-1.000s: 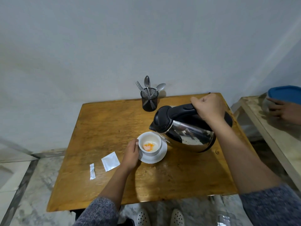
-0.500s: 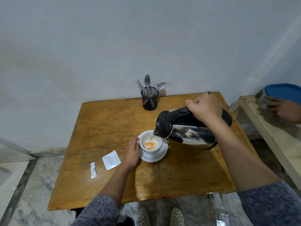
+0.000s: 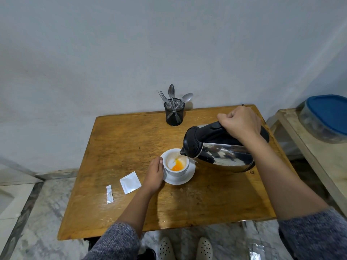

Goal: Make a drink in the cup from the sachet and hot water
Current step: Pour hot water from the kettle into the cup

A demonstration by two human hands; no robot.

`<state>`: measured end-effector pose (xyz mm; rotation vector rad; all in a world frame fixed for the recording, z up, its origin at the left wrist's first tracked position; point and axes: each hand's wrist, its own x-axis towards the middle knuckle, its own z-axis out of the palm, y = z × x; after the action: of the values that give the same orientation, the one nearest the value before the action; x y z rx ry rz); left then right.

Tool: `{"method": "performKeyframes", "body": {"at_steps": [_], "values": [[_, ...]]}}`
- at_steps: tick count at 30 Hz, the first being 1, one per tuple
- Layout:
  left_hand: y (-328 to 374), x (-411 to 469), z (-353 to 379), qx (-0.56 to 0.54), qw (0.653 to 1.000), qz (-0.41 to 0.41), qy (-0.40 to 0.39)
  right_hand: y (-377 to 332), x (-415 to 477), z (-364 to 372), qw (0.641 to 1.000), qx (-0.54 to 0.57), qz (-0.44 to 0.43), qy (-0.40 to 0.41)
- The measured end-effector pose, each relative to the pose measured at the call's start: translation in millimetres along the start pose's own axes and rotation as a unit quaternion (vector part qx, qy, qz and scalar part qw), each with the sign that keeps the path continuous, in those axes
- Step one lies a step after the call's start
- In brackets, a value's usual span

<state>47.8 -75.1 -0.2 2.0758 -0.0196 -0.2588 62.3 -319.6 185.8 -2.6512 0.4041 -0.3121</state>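
A white cup (image 3: 176, 172) stands on a white saucer (image 3: 187, 180) in the middle of the wooden table (image 3: 116, 139). Inside it lie white powder and an orange patch of liquid. My left hand (image 3: 155, 175) holds the cup by its left side. My right hand (image 3: 239, 123) grips the black handle of a steel kettle (image 3: 223, 156), tilted with its spout over the cup's rim; a thin stream falls into the cup. The torn white sachet (image 3: 130, 182) and its torn-off strip (image 3: 109, 194) lie flat to the left of the cup.
A black mesh holder (image 3: 174, 114) with spoons and a fork stands at the table's back edge. To the right is a second table (image 3: 308, 151) bearing a clear container with a blue lid (image 3: 328, 113). My white shoes (image 3: 185, 248) show below.
The kettle has tipped further forward and its spout has come over the cup; water now runs in and the orange patch has grown. The other person's hand at the right has left view.
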Motion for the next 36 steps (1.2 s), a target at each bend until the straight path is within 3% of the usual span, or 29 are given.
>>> {"method": "performKeyframes", "body": {"at_steps": [36], "values": [[2.9, -1.5, -0.2, 0.003, 1.0, -0.006, -0.001, -0.6, -1.5, 7.1, 1.0, -0.018, -0.014, -0.005]]}}
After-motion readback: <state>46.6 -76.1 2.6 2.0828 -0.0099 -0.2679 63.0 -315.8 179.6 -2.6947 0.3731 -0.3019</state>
